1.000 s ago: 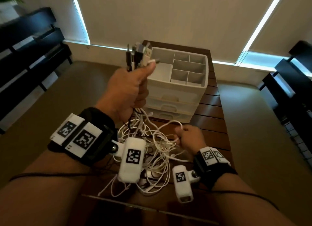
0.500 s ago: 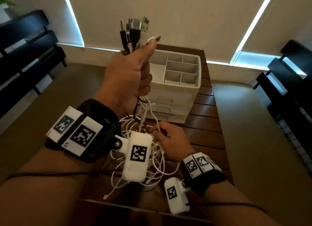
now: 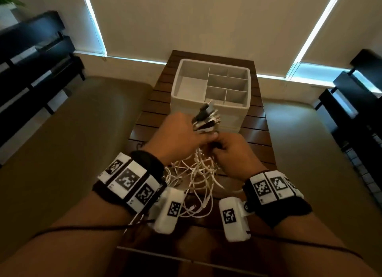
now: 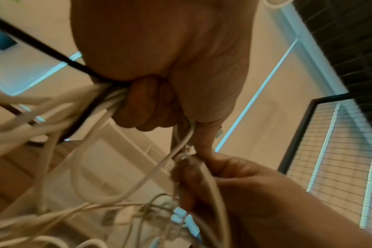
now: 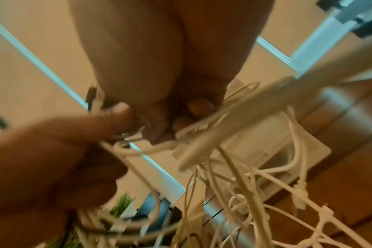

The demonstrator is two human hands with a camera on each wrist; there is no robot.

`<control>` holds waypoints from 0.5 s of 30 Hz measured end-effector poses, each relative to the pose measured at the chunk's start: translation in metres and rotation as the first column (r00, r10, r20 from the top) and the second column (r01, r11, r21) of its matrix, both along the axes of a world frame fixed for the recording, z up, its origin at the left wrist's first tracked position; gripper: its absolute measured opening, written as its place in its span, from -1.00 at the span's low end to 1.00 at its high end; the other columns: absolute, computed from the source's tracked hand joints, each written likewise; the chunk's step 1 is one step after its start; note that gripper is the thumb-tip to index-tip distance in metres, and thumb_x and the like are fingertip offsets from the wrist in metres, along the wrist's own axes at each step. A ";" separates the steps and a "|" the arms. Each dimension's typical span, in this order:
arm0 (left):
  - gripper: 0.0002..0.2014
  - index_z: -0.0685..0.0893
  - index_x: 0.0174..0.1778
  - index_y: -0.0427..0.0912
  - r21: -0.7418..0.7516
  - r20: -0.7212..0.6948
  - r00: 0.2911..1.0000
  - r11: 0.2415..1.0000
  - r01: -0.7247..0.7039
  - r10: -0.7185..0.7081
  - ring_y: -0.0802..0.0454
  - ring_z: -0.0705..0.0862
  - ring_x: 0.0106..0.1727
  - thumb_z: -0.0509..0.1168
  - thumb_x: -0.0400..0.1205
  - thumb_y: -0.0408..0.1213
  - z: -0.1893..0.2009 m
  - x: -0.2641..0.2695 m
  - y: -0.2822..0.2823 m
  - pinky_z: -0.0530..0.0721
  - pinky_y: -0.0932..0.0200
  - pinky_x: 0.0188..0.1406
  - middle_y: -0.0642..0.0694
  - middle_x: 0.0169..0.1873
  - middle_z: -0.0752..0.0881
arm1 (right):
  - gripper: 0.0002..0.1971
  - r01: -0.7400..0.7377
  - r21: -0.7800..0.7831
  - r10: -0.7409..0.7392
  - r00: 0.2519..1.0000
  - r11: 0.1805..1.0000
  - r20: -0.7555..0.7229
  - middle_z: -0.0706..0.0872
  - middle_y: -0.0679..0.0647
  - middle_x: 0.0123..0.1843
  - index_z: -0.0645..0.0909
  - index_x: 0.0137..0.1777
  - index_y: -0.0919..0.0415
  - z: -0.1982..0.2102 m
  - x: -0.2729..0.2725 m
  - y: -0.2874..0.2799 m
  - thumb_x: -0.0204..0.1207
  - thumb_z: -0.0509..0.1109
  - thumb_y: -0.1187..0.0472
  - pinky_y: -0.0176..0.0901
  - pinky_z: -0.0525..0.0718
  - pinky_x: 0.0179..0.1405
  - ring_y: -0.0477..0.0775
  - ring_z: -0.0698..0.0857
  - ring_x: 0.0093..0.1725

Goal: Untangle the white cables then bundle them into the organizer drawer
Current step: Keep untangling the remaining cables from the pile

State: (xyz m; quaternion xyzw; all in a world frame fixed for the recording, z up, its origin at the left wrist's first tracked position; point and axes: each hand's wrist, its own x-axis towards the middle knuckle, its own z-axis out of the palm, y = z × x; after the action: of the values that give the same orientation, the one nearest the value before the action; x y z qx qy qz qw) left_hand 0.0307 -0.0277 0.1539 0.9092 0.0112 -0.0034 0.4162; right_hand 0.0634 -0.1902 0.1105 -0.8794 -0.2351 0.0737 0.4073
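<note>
While the tangle hangs unsorted below the hands, the moment is laid out as follows.

Left hand: the left hand (image 3: pixel 182 138) is closed in a fist round a gathered sheaf of cable ends, with the plug ends (image 3: pixel 206 119) fanned out past the thumb towards the far side.

Right hand: the right hand (image 3: pixel 235 152), just right of the left and touching it at the thumb, is curled round a few white strands; in the left wrist view its fingertips (image 4: pixel 189 169) are seen pinching a strand just below the left thumb.

Cables: the white cables (image 3: pixel 196 177) are seen hanging from both hands in a loose snarl of loops over the near part of the wooden table (image 3: pixel 258 136); at least one black lead (image 4: pixel 53 55) is caught in the same fist.

Organizer: the white organizer (image 3: pixel 210 90) is set on the far part of the table, its top tray open and divided; the drawers (image 3: pixel 229 123) below are partly hidden, and whether any is pulled out cannot be told.

Step in hand: untangling is judged to be under way, with ends collected and nothing yet stowed.

Next move: one strand would need to be drawn free through the loops while the sheaf is kept gripped; a hard pull is likely to tighten the knots.
</note>
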 end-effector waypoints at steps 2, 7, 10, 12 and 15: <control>-0.76 0.64 -0.40 0.05 0.040 -0.033 0.999 0.999 0.018 -0.017 0.32 0.64 -0.44 0.51 0.50 -0.01 -0.013 0.003 0.002 0.45 0.41 -0.50 0.09 -0.48 0.68 | -0.92 0.028 0.028 -0.027 0.999 0.999 -0.032 0.74 -0.11 -0.29 0.70 -0.14 0.09 -0.002 0.000 -0.004 0.52 0.42 0.28 -0.36 0.58 -0.29 -0.24 0.67 -0.32; -0.86 0.77 -0.23 -0.21 -0.208 -0.022 1.000 0.978 0.012 -0.016 0.31 0.62 -0.47 0.52 0.52 -0.21 -0.023 0.001 -0.001 0.51 0.42 -0.43 -0.02 -0.42 0.74 | -0.74 -0.003 -0.204 -0.012 0.997 0.979 -0.075 0.74 -0.09 -0.02 0.68 0.07 0.02 -0.034 0.000 -0.004 0.38 0.55 0.20 -0.15 0.66 -0.05 -0.08 0.70 -0.05; -0.91 0.79 -0.21 -0.20 -0.299 -0.012 1.000 0.954 0.005 -0.009 0.26 0.65 -0.44 0.50 0.53 -0.25 -0.022 -0.002 0.000 0.55 0.36 -0.40 -0.03 -0.41 0.76 | -0.60 0.106 -0.148 -0.122 0.987 0.983 -0.104 0.61 -0.08 0.14 0.61 0.14 -0.08 -0.051 0.003 -0.006 0.33 0.57 0.24 0.01 0.71 0.09 -0.05 0.65 0.09; -0.87 0.74 -0.32 -0.07 -0.315 -0.014 0.999 0.947 -0.055 0.053 0.34 0.61 -0.50 0.48 0.55 -0.26 -0.024 -0.001 0.008 0.50 0.44 -0.47 0.10 -0.51 0.71 | -0.56 0.202 -0.047 -0.207 0.963 0.978 -0.170 0.56 -0.09 0.13 0.61 0.07 -0.13 -0.059 0.003 -0.012 0.27 0.59 0.30 0.01 0.74 0.04 -0.10 0.64 0.08; -0.81 0.70 -0.38 -0.01 -0.327 -0.039 0.985 0.929 -0.172 0.168 0.34 0.56 -0.55 0.49 0.55 -0.24 -0.031 0.002 0.019 0.48 0.37 -0.48 0.16 -0.58 0.66 | -0.76 0.226 0.070 -0.205 0.951 0.972 -0.231 0.74 -0.07 -0.07 0.72 -0.07 -0.09 -0.060 0.000 -0.021 0.38 0.57 0.28 -0.29 0.67 -0.15 -0.27 0.69 -0.18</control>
State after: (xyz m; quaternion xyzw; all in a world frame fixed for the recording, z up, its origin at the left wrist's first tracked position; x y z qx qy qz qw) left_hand 0.0324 -0.0083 0.1230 0.8224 0.0913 0.0261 0.5610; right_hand 0.0635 -0.2115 0.0506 -0.8657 -0.0938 0.1151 0.4781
